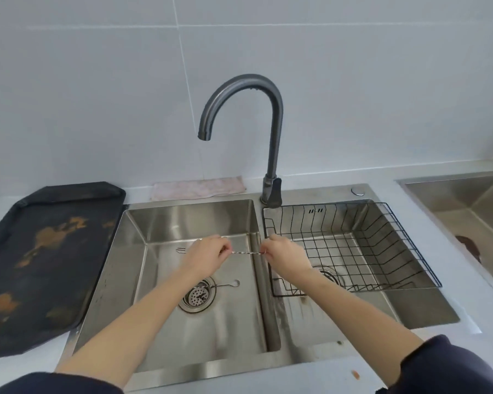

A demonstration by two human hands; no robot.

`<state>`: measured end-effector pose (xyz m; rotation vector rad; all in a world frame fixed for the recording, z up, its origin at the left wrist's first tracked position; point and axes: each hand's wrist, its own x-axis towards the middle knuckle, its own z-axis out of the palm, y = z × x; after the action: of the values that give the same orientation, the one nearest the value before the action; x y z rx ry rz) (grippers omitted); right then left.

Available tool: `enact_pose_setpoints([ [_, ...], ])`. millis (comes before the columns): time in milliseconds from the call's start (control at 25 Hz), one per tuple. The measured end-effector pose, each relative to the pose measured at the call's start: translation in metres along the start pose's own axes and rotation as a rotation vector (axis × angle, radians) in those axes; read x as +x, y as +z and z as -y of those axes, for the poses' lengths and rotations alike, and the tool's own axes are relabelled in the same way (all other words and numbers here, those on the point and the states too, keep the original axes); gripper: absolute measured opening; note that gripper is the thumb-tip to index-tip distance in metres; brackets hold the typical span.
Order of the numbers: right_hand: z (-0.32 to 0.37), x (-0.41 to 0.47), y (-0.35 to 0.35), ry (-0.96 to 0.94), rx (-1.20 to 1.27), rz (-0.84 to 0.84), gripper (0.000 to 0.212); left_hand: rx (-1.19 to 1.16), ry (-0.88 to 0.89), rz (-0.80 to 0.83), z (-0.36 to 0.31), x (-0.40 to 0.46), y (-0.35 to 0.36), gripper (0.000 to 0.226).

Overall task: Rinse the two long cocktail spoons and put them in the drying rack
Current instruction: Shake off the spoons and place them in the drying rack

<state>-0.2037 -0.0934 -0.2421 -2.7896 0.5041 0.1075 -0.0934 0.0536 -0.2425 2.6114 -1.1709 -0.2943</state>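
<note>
A long cocktail spoon with a twisted metal stem (pixel 246 253) is held level over the left sink basin (pixel 165 223), below the faucet spout. My left hand (pixel 204 255) grips its left part and my right hand (pixel 285 255) pinches its right end. The fork-shaped tip (pixel 180 250) shows left of my left hand. A second long spoon (pixel 225 285) lies on the basin floor, its ring end to the right and its other end across the drain strainer (pixel 197 295). The black wire drying rack (pixel 353 245) sits in the right basin, with nothing in it.
The grey gooseneck faucet (pixel 273 132) stands behind the divider; no water is visibly running. A dark stained tray (pixel 40 251) lies on the counter at left. A pink cloth (pixel 197 188) lies behind the sink. Another steel sink (pixel 467 200) is at far right.
</note>
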Motion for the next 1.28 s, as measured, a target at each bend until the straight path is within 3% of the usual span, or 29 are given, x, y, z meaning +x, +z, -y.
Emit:
enact_pose_setpoints([
  [200,-0.049,-0.014,-0.018,0.043,-0.022,-0.093,0.024,-0.025,0.059,0.013,-0.044,0.016,0.011,0.023],
  [600,-0.157,-0.017,-0.049,0.178,-0.038,-0.108,0.025,0.020,0.139,0.086,-0.123,0.077,0.037,0.023],
  [960,-0.233,0.026,-0.034,0.277,-0.011,-0.012,0.028,0.050,0.118,0.218,-0.146,0.139,0.081,0.029],
  [1280,-0.256,0.057,0.011,0.284,0.044,0.118,0.024,0.059,0.018,0.347,-0.131,0.167,0.119,0.030],
])
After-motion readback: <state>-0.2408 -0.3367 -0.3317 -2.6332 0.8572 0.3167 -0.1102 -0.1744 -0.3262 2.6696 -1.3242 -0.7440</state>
